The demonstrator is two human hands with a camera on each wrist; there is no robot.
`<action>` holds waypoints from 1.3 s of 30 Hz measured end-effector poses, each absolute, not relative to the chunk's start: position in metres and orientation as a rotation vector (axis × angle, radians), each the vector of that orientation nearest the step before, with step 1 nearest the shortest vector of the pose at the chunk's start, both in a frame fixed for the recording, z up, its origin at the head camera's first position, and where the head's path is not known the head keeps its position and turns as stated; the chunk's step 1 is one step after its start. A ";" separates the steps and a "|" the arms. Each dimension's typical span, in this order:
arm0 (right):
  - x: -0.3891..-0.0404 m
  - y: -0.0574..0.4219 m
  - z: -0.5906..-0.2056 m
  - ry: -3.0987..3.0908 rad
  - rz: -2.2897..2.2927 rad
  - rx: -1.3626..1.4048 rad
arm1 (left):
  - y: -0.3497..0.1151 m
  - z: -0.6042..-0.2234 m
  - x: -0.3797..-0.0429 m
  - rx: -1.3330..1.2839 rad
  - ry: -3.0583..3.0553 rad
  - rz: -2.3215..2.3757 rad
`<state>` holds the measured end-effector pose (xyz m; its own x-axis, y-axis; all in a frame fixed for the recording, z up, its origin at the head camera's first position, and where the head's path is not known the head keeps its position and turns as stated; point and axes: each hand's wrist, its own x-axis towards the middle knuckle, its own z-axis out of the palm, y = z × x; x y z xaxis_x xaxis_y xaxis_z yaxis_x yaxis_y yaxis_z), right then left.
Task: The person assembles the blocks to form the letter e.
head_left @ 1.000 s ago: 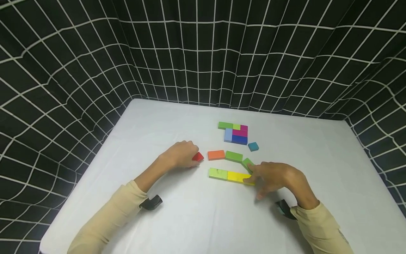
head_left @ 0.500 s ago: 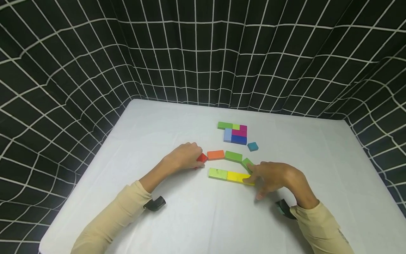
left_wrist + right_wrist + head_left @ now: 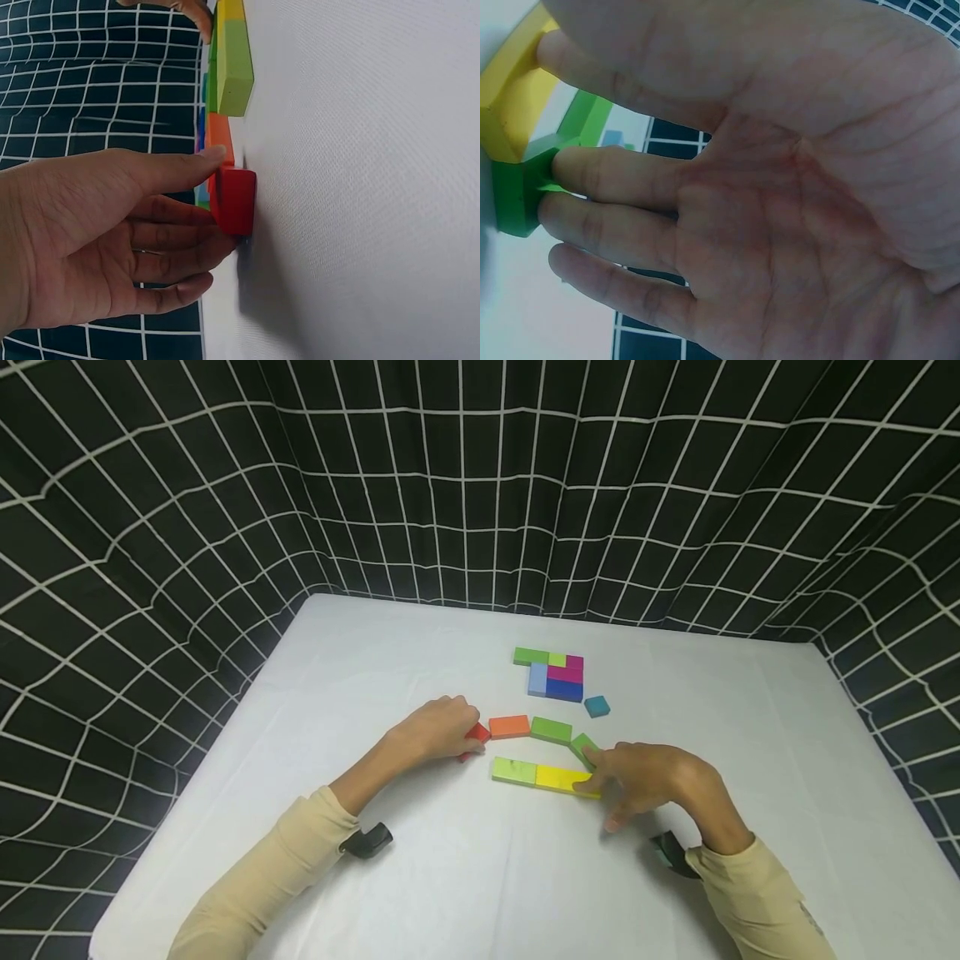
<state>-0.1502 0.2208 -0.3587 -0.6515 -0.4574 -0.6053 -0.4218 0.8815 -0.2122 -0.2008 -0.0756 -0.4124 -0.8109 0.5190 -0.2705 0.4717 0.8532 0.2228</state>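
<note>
Left hand [image 3: 438, 727] pinches the red block [image 3: 238, 201], which has shifted right since a second ago and now lies just beside the orange block [image 3: 509, 727]. Right hand [image 3: 645, 777], fingers outstretched, stays touching the slanted green block [image 3: 582, 746] and yellow block [image 3: 557, 778], farther right.

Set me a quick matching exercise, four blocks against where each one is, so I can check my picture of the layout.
Blocks:
1. red block
2. orange block
3. yellow block
4. teal block

Places:
A. apart from the others, near the dark blue block
B. end to end with the lime block
C. pinched by the left hand
D. between the red block and a green block

Pairs: 1-C, 2-D, 3-B, 4-A
</note>
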 end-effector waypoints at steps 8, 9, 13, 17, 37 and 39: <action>-0.150 0.221 -0.359 2.365 -0.069 -0.618 | -0.073 -0.412 -0.200 0.717 2.699 0.227; -0.150 0.221 -0.359 2.365 -0.067 -0.615 | -0.073 -0.412 -0.200 0.715 2.699 0.226; -0.151 0.220 -0.359 2.365 -0.057 -0.603 | -0.073 -0.412 -0.201 0.721 2.703 0.223; -0.151 0.220 -0.359 2.362 -0.055 -0.603 | -0.074 -0.413 -0.202 0.725 2.703 0.235; -0.151 0.222 -0.359 2.366 -0.057 -0.606 | -0.071 -0.410 -0.201 0.688 2.712 0.240; -0.151 0.221 -0.359 2.365 -0.048 -0.610 | -0.070 -0.407 -0.201 0.665 2.736 0.231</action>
